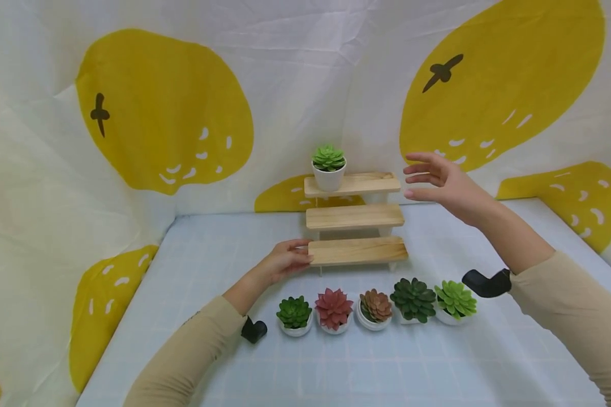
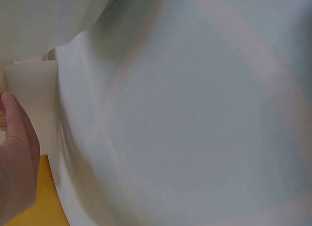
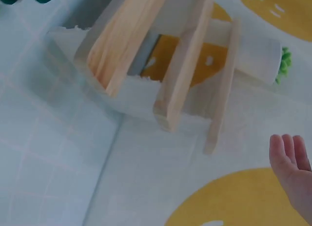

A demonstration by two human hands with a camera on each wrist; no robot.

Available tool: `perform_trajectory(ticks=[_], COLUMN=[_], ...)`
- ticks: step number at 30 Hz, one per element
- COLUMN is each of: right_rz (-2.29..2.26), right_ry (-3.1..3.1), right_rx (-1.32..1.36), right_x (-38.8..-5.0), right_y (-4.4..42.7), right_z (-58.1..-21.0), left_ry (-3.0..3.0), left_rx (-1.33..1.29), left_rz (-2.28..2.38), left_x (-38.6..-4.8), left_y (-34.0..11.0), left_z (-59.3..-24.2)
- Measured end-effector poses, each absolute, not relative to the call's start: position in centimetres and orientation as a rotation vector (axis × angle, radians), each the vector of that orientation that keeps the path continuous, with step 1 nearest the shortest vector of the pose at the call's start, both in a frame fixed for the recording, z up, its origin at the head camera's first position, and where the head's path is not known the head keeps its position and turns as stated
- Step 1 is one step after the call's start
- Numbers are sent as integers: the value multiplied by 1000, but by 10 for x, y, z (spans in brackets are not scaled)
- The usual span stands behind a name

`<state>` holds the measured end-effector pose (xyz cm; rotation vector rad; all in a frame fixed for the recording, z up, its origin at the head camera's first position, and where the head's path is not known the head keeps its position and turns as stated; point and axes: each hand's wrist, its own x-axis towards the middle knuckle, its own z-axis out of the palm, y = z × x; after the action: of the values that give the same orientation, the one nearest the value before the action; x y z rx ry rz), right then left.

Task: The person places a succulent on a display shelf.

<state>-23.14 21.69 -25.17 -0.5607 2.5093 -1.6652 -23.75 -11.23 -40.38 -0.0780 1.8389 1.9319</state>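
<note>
A three-tier wooden display stand (image 1: 356, 217) with white supports stands at the back of the table. My left hand (image 1: 285, 261) holds the left end of its lowest board, the thumb at the front and the fingers behind. In the left wrist view, the left hand's fingers (image 2: 14, 123) are beside a white support (image 2: 33, 101). A bright green succulent in a white pot (image 1: 328, 178) sits on the top board, left of centre. My right hand (image 1: 448, 183) is raised to the right of the top board, apart from it, fingers loosely extended and holding nothing.
In front of the stand is a row of potted succulents: green (image 1: 294, 314), pinkish red (image 1: 334, 310), brown (image 1: 375, 307), dark green (image 1: 413, 299) and light green (image 1: 456, 299). A white cloth (image 1: 295, 85) with yellow fruit shapes hangs behind the checked tabletop (image 1: 305, 367).
</note>
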Motion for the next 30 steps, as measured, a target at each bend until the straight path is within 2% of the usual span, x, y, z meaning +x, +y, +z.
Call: perform_trajectory(ticks=[13,30], right_rz=[-1617,-1611], right_ry=[2591,2503], right_rx=[-597,-680], right_x=[-201,-179], right_y=[265,289], right_z=[-277,-320], left_ry=[1846,1836], left_rx=[-62,-53], left_rz=[1945,1963], left_x=[-237,-236], left_y=[-112,-113], left_z=[-406,-408])
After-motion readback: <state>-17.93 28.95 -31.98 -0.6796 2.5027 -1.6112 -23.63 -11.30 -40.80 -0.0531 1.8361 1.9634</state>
